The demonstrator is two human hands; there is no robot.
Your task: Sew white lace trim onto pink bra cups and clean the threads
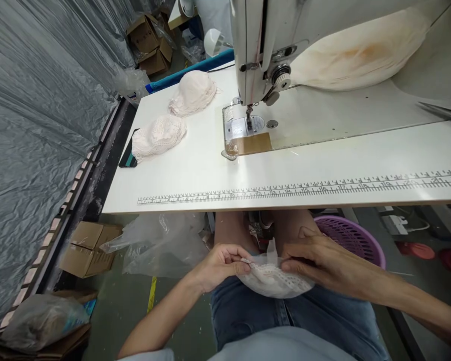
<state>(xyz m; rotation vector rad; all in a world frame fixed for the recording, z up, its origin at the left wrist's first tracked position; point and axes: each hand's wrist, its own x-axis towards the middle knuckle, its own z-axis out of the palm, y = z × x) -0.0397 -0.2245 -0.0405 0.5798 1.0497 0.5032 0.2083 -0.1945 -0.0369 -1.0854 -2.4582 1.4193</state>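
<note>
Evidently, the left hand (pixel 221 266) and right hand (pixel 315 256) both pinch the lacy white cup (pixel 276 286) over the lap (pixel 244 316), off the near edge of the table (pixel 195 173), where light, even tension should keep its lace trim (pixel 267 268) flat and unpuckered.

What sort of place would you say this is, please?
Probably a garment sewing workshop: an industrial sewing machine stands on the white table, a ruler scale runs along the near edge, and the left hand and right hand hold lace-trimmed fabric.
</note>
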